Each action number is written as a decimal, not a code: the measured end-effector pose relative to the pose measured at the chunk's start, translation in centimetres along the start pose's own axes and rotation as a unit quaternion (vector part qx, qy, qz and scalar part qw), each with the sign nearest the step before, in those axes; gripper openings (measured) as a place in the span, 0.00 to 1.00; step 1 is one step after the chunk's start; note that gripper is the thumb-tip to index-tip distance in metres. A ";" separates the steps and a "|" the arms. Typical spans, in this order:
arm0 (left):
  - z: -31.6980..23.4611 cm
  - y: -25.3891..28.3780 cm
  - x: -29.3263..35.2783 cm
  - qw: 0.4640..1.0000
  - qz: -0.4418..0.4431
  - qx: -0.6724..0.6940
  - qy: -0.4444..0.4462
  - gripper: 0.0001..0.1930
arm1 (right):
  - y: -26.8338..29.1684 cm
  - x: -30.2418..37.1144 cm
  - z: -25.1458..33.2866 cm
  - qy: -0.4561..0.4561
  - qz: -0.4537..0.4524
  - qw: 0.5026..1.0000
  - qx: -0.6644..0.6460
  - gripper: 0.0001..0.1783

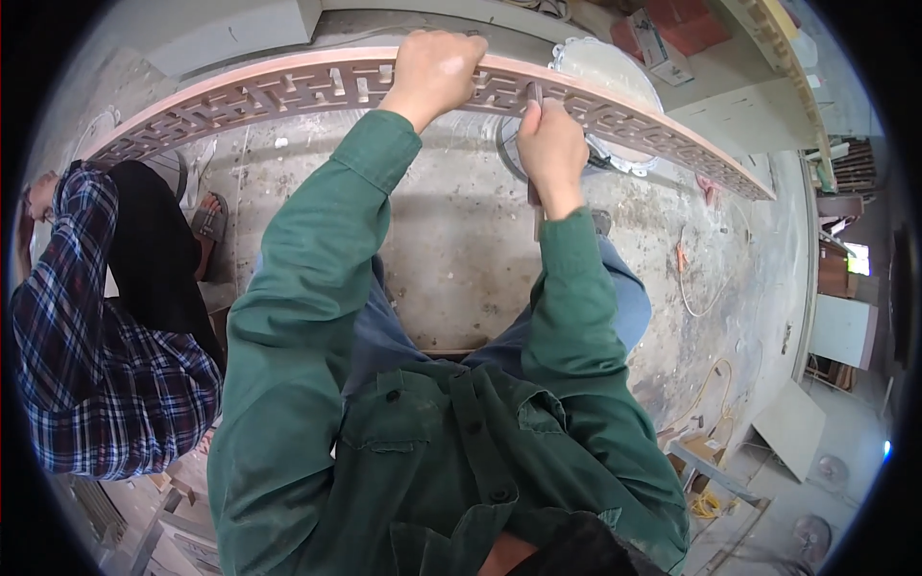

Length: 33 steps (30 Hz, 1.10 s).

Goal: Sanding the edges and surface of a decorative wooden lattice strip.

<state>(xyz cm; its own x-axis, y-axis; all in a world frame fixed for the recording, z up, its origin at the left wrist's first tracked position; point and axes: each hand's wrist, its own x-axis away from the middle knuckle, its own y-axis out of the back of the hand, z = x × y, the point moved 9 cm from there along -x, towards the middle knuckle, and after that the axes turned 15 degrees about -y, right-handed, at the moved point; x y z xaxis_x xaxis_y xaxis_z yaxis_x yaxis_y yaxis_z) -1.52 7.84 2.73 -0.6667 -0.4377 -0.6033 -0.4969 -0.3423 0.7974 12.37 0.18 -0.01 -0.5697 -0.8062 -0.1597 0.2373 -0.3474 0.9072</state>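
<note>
A long carved wooden board (317,86) with a cut-out lattice pattern stretches across the far side in front of me, seeming to bow through the lens. Over its top edge my left hand (437,72) is closed, gripping the wood. My right hand (552,144) is wrapped round a narrow, dark hand tool (534,92), chisel- or file-like. The tool's tip is against or close to the board's patterned face, right of my left hand; whether it touches I cannot tell. Its other end shows below my fist.
On my left sits another person in a plaid shirt (144,394), close to the board's left end. Behind the board are a round white-rimmed object (610,77) and a red and white box (653,48). An orange-ended cable (684,259) lies on the stained floor (451,259).
</note>
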 end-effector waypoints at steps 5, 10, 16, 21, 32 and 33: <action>-0.1 0.5 -0.1 1.000 -0.025 0.014 -0.001 0.13 | -3.2 -0.6 -0.5 -0.034 0.007 0.999 -0.018 0.17; -0.4 0.6 0.0 0.999 -0.031 0.001 -0.008 0.05 | -3.9 -1.0 -1.1 -0.029 0.043 0.999 -0.011 0.18; -0.6 0.8 -0.1 1.000 -0.024 0.016 0.001 0.13 | -2.4 0.0 -0.9 -0.016 -0.044 0.999 -0.012 0.18; -1.0 0.9 -0.2 1.000 -0.027 -0.008 -0.001 0.04 | -4.7 -1.0 -1.8 0.012 0.071 0.993 -0.090 0.18; -0.9 0.7 -0.2 0.999 -0.037 0.003 -0.009 0.09 | -5.7 -1.0 -2.4 -0.033 0.066 0.986 -0.149 0.16; -0.9 0.6 -0.1 0.999 -0.039 0.001 -0.012 0.05 | -5.4 -0.8 -2.2 -0.032 0.067 0.986 -0.150 0.16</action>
<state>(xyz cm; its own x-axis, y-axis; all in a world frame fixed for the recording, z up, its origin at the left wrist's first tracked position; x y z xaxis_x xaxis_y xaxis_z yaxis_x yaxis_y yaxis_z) -1.28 6.95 3.30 -0.6393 -0.3895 -0.6630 -0.5487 -0.3729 0.7482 13.34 1.65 -5.63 -0.5629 -0.8264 -0.0124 0.5309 -0.3730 0.7610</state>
